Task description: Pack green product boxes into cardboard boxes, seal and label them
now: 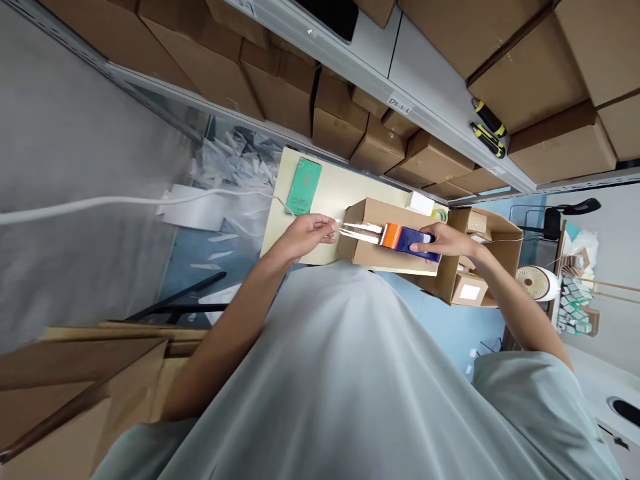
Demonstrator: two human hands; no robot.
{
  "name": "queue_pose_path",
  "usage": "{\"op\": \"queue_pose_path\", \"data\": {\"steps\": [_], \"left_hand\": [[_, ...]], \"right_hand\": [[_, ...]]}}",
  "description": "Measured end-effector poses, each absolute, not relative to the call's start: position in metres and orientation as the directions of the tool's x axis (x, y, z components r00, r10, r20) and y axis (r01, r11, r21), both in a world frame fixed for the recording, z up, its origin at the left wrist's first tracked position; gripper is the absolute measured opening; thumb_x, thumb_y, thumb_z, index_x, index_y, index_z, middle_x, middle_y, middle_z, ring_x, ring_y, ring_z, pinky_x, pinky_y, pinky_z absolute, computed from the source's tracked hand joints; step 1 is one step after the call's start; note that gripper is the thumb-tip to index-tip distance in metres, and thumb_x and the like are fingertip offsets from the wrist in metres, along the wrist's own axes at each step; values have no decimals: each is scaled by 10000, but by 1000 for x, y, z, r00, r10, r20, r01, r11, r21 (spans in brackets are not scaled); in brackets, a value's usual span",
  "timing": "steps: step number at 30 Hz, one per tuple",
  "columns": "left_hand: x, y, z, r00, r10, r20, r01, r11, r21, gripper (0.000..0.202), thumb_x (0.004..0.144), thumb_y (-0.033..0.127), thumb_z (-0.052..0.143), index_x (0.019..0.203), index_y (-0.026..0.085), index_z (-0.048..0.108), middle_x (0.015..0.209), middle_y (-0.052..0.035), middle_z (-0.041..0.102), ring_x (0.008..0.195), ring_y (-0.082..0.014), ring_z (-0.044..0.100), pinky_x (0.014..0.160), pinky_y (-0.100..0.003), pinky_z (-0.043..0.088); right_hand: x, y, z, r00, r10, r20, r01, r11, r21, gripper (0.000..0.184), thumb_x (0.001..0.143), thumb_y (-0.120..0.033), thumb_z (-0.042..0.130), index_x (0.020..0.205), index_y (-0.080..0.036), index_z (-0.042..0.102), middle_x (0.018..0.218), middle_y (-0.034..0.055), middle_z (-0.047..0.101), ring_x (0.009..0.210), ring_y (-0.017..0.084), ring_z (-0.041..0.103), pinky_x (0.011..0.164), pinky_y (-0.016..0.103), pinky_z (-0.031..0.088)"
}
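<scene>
My right hand (443, 240) is wrapped round a tape dispenser (407, 241) with a dark blue body and an orange front. A strip of clear tape (359, 232) stretches from its toothed edge to my left hand (314, 235). The fingers of that left hand are pinched on the tape's free end. Below the dispenser and the tape lies a closed cardboard box (360, 252) on a pale yellow table (280, 200). Whether the tape touches the box, I cannot tell. To the left of the box, a green box-like object (304, 187) lies on the table, by a white cable (220, 192).
Shelves above the table hold cardboard boxes (340, 100) and two yellow-black utility knives (489, 130). Right of the table stands an open carton (445, 277) with small boxes inside. A white fan (537, 283) is farther right. A small white box (420, 203) and a tape roll (440, 215) sit at the table's back.
</scene>
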State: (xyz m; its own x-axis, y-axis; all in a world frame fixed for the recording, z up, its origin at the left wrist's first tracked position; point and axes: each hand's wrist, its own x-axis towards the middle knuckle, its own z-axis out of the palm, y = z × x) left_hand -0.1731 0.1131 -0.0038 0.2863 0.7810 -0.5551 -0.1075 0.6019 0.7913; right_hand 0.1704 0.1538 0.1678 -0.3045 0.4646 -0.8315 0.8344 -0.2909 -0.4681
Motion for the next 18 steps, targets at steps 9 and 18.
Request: {"op": "queue_pose_path", "data": {"steps": [9,18], "left_hand": [[-159,124,-50,231,733,-640,-98,672,734,369,656,444,974,806,161,791,840,-52,771,801,-196,733,986,-459,679],[-117,116,-61,246,718,-651,-132,690,712,502,557,506,1059,818,155,812,833,-78,817,743,-173,711,780,-317,630]], "right_hand": [[163,148,155,-276,486,-829,845,-289,-450,683,799,-882,810,822,-218,651,679,19,757,620,180,678,623,295,536],[162,142,142,-204,544,-814,870,-281,-405,669,812,-881,800,811,-230,646,655,31,754,595,208,700,616,326,570]]}}
